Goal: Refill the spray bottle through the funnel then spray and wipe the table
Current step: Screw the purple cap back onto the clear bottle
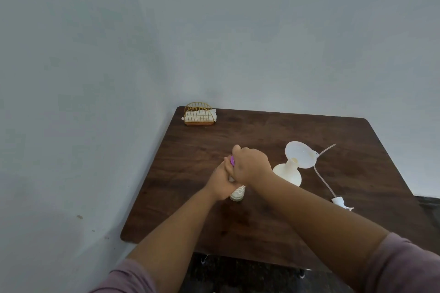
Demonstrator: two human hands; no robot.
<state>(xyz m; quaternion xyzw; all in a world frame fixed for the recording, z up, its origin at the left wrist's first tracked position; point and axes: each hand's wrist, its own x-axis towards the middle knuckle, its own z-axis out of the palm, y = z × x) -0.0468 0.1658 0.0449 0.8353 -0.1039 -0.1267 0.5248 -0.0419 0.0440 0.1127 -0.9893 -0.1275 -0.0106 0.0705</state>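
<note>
1. Mauve sleeves (404,266) at the lower edge; both bare forearms reach forward over the dark wooden table (262,226).
2. Left hand (221,182) wraps the body of a small clear bottle (238,194) standing mid-table; fingers closed around it.
3. Right hand (250,165) grips the bottle's purple cap (232,160) from above, fingers curled tight.
4. Spray bottle (289,173), white, squat and wide-bodied, stands just right of the hands, a translucent funnel (301,154) seated tilted in its neck.
5. Spray head (341,202) with dip tube lies apart, farther right.
6. Gold wire napkin holder (199,114), far left corner.
</note>
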